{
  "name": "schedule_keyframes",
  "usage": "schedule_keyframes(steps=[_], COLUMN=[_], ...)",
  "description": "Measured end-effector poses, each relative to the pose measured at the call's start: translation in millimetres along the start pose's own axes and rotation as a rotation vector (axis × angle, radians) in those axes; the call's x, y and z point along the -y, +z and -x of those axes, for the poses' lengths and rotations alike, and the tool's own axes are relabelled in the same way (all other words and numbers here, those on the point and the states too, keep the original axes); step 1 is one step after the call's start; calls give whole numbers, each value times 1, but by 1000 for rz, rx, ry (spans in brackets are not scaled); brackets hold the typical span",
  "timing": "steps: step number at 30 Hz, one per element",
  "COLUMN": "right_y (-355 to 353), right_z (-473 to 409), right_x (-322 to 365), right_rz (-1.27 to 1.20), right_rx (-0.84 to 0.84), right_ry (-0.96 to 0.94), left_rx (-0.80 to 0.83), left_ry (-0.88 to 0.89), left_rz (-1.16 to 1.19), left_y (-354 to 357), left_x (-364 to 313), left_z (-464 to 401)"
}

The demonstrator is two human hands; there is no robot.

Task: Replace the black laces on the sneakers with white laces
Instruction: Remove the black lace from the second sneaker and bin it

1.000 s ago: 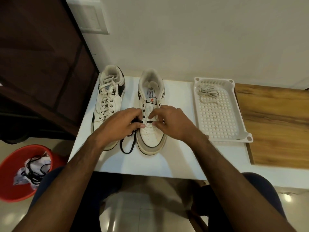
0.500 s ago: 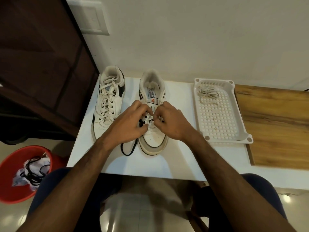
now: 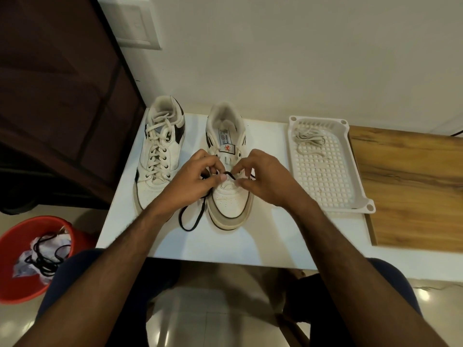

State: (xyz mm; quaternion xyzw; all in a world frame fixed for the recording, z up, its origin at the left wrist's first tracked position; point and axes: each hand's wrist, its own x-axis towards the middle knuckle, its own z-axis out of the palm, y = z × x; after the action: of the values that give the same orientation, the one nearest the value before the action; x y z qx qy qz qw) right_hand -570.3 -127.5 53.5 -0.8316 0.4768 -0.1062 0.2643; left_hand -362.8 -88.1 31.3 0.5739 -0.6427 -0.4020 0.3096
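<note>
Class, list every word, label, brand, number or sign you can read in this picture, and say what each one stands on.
Nothing can be read.
Tongue label inside the right-hand sneaker: printed lines and a small flag-like mark, too small and blurred to read.
Tongue patch on that sneaker: a red emblem, no readable letters.
Left-hand sneaker, white tray, red bin: no text visible.

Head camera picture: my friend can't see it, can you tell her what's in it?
Two hands, left hand and right hand, pinch a black lace on the right sneaker. The left sneaker already has white laces; a spare white lace lies in a white tray.
</note>
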Motion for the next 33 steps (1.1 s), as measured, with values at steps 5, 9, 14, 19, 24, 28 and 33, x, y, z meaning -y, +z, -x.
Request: schedule_keyframes(steps=[5, 9, 14, 19, 24, 28, 33], right_y=[12, 3, 7, 2, 16, 16, -1], right_z=[-8, -7, -4, -7, -7, -13, -7], right_x=[11, 10, 23, 10, 1, 11, 2], right_rz=[165, -72, -269, -418, -335, -288, -420], right_rx=[-41, -61, -88, -109, -124, -130, -101], right_ry=[-48, -36, -110, 45, 420, 454, 471], left_rx=[29, 11, -84, -215, -218, -192, -191], left_ry=[-13, 36, 16, -26, -19, 16, -69], left_rz=[18, -178, -94, -44, -68, -51, 221], left_y=[0, 2, 14, 26, 28, 22, 10], left_x=[1, 7, 5, 9, 9, 9, 4], left_z=[1, 0, -1, -6, -4, -3, -2])
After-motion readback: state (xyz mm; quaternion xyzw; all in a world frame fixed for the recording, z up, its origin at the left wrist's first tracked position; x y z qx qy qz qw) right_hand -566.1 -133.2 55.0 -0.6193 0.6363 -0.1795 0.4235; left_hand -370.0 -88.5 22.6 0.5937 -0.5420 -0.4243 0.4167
